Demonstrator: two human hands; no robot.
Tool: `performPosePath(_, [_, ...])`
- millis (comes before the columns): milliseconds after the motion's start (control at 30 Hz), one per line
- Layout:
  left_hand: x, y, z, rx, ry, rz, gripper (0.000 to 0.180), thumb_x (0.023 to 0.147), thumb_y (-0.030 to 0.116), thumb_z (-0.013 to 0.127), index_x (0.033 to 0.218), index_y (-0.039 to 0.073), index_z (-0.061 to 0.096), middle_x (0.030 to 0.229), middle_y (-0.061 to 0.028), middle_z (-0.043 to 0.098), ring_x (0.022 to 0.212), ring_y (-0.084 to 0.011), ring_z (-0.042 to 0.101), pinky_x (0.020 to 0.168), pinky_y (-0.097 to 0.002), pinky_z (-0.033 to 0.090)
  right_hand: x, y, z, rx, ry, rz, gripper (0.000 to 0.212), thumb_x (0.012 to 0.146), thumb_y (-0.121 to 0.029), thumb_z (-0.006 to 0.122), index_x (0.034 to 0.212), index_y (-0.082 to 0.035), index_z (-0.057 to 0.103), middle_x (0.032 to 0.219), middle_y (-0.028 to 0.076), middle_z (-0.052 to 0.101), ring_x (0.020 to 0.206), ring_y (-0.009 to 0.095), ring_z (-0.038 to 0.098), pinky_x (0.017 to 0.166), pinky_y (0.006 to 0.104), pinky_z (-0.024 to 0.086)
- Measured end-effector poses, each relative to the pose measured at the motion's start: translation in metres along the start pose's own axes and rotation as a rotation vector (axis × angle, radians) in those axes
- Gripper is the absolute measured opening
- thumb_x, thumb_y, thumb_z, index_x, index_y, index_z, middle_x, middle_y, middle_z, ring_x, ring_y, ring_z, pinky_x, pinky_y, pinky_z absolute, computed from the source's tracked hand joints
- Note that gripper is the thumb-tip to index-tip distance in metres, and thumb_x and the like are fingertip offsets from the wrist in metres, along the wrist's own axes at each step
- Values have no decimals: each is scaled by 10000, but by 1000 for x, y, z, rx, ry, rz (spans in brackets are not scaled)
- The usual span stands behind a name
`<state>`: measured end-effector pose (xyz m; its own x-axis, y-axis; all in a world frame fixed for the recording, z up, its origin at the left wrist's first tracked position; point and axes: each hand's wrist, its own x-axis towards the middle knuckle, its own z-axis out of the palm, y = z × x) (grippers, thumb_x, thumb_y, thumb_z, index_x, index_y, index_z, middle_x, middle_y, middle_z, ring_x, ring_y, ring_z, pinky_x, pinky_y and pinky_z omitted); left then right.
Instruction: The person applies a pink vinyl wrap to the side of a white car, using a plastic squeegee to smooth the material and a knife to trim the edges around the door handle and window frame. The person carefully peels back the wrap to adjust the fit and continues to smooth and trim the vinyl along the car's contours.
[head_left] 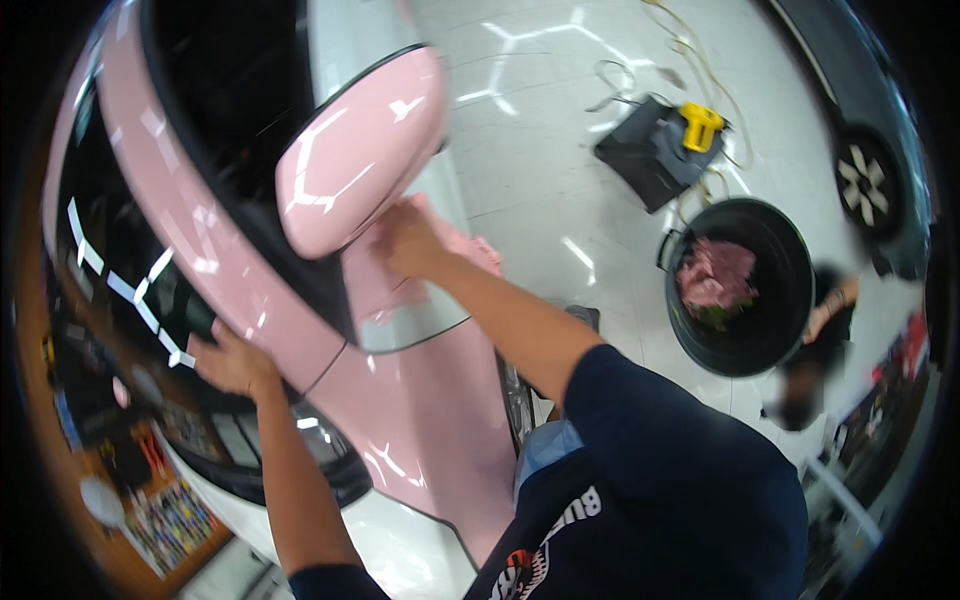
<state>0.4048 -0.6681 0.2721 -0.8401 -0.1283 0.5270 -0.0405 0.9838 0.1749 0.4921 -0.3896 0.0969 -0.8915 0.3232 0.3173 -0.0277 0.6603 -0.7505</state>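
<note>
A pink car mirror juts out from a car whose body is partly pink and partly white. Just below the mirror, my right hand is closed at a piece of pink film, whose crumpled edge sticks out past the hand; the fingertips are partly hidden and slightly blurred. White door panel shows beneath the film. My left hand rests with spread fingers at the edge of the dark windshield, beside the pink pillar, and holds nothing.
To the right stands a black bin with crumpled pink film inside. A yellow heat gun lies on a dark box, with a cord trailing. Another person is beyond the bin; a dark car stands at the far right.
</note>
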Motion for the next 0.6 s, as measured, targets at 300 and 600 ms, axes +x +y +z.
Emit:
performPosePath(300, [-9,-10,10,62,32,-18,804,1027,608,384,1547,-4,345,1599,-227,336,1490,-379,290,1216,-509,233,-10,34,-10,80,25,177,435,865,-244,648,1226,-5,607,1185,223,619,1173,401,560,996,514,459])
performPosePath(600, [-7,-10,19,36,0,-21,821,1022,628,357,1558,7,326,1604,-226,325,1492,-379,284,1214,-520,236,11,34,-33,163,-160,467,291,904,-249,558,949,5,691,871,245,704,822,443,681,766,536,533])
